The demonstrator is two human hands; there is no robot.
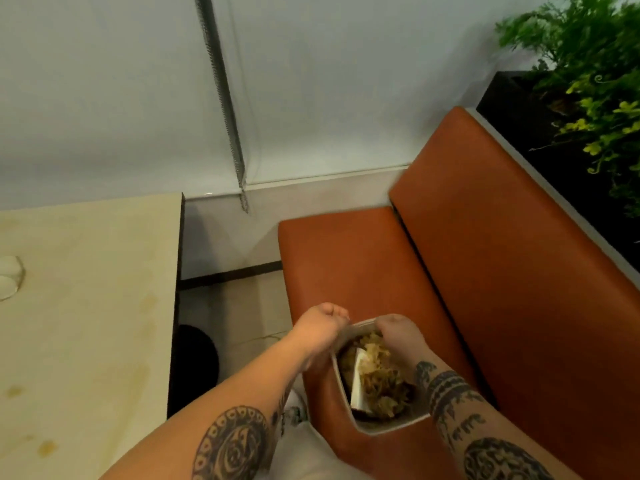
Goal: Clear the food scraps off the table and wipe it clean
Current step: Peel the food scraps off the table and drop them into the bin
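A white square container (388, 426) holds noodle-like food scraps (381, 379) and a white paper piece (360, 382). It hovers over the orange bench seat (343, 258). My left hand (320, 327) grips its far left rim. My right hand (398, 332) grips the far right rim, fingers curled over the edge. The beige table (86, 323) at the left shows yellowish stains and smears.
A clear glass (10, 277) stands at the table's left edge. The orange backrest (502, 254) rises at the right, with a dark planter (512, 109) of green plants (595, 64) behind it. A blind's chain (225, 105) hangs on the pale wall.
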